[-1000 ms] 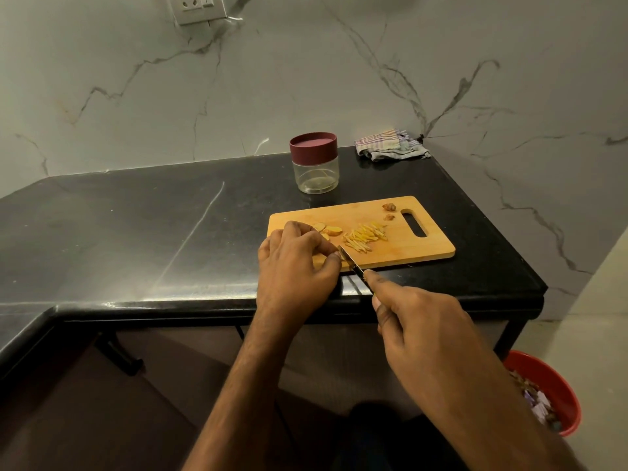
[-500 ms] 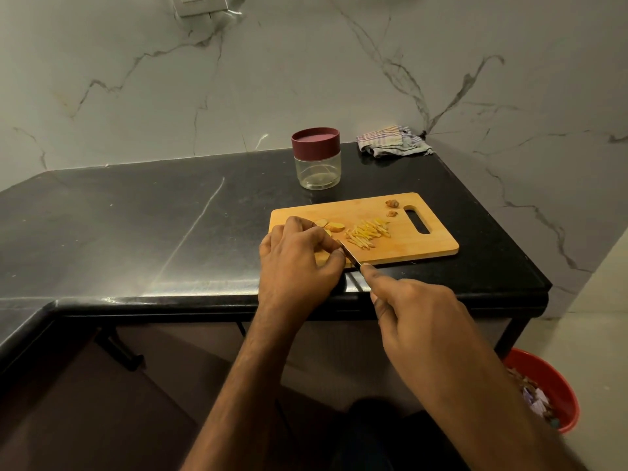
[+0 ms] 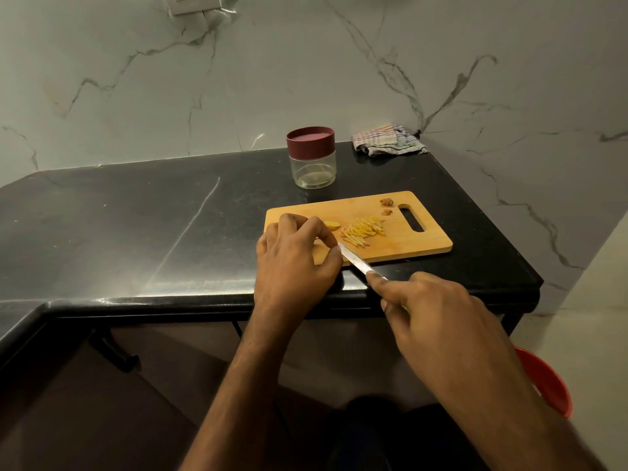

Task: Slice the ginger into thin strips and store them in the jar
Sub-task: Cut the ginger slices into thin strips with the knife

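Observation:
A wooden cutting board (image 3: 411, 243) lies on the black counter. A pile of thin ginger strips (image 3: 363, 231) sits in its middle, a ginger slice (image 3: 332, 225) to the left of the pile, two small brown scraps (image 3: 386, 205) near the handle hole. My left hand (image 3: 295, 256) curls over the board's left end, its fingertips pressing down on something hidden beneath them. My right hand (image 3: 438, 314) grips a knife (image 3: 353, 261), index finger along the spine, the blade against my left fingertips. The clear jar (image 3: 312, 164) with a maroon lid stands closed behind the board.
A folded striped cloth (image 3: 387, 140) lies at the counter's back right corner. The black counter (image 3: 136, 226) stretches to the left. A red bin (image 3: 547, 385) stands on the floor at the lower right. A wall socket (image 3: 190, 3) is at the top.
The knife blade has drawn back a little toward me beside my left fingertips. The view has shifted slightly. The ginger pile and jar stay where they were.

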